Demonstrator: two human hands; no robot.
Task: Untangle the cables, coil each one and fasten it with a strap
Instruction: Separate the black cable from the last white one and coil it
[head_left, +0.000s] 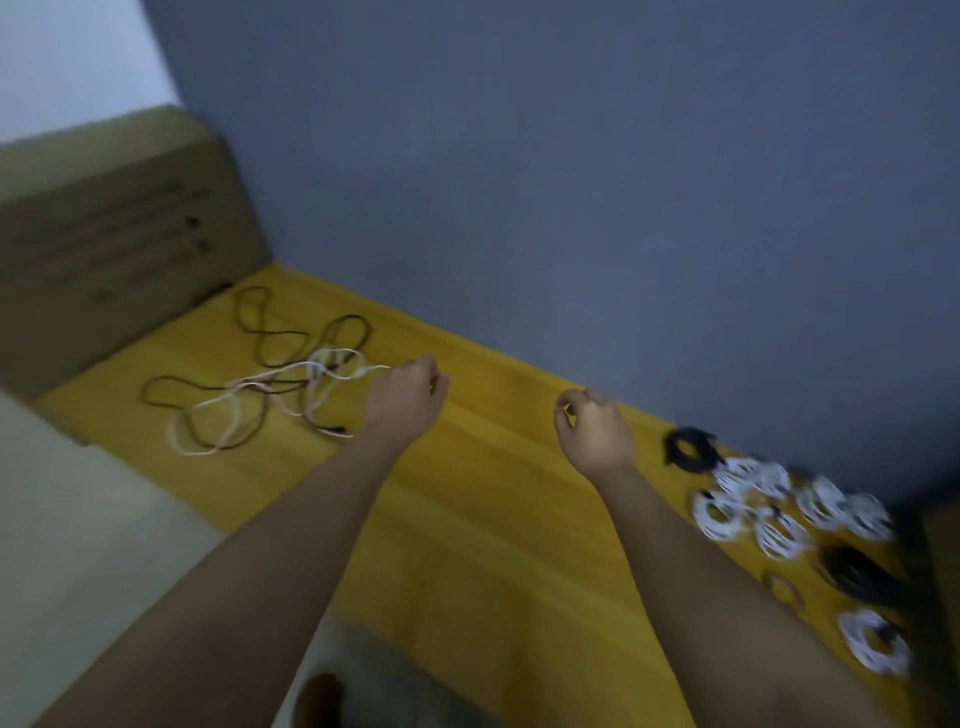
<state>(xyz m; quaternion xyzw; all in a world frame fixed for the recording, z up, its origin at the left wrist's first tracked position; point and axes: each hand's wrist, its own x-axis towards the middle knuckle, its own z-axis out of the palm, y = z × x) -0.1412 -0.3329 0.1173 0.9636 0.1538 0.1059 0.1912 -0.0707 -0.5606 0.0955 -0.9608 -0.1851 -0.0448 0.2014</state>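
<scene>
Two hands out | right hand (597, 436) fingers curled, seemingly empty | left hand (402, 397) pinches white cable (291, 371), knotted with dark cable (260, 332) far-left on bench (493, 519) | risk: pulling tightens tangle, drags both cables.

We see two bare forearms coming in from the bottom edge, no sleeves in view on either. No watch, bracelet or band shows at either wrist, and we can make out no rings. The left hand (402, 397) and right hand (595, 431) are gloveless, knuckles and backs toward the camera. Motion blur softens both, so we can't read nails or fine detail. The arms widen toward the lower frame from the wide-angle lens. Upper arms and shoulders fall outside the frame.
</scene>
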